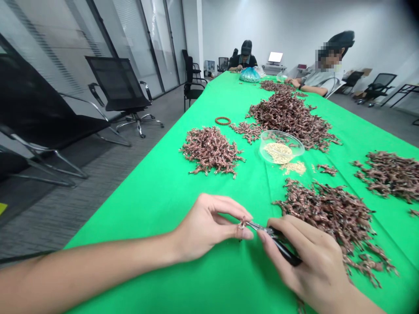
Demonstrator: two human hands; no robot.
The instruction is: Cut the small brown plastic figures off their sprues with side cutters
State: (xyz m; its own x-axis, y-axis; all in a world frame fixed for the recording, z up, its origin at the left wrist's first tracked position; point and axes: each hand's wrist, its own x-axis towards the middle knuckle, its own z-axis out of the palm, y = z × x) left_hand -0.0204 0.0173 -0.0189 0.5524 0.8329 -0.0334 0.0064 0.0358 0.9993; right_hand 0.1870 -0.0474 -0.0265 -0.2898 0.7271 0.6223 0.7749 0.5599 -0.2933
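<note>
My left hand (212,222) pinches a small brown figure (242,223) between thumb and fingertips above the green cloth. In my right hand (310,257) is a pair of pliers (284,250) with black handles and thin metal jaws. The jaw tips meet the figure at my left fingertips; whether they grip it is too small to tell. Beside and behind my right hand lies a heap of similar brown figures (327,213), partly hidden by it. Another pile of brown figures (211,150) sits beyond my left hand.
A clear plastic bowl (296,150) holds small golden pieces, with spilled golden bits (296,167) beside it. Beyond stands a large brown heap (288,113); another pile (393,174) is at right. A brown ring (223,121) lies on the green tablecloth (157,192). Two people sit farther along.
</note>
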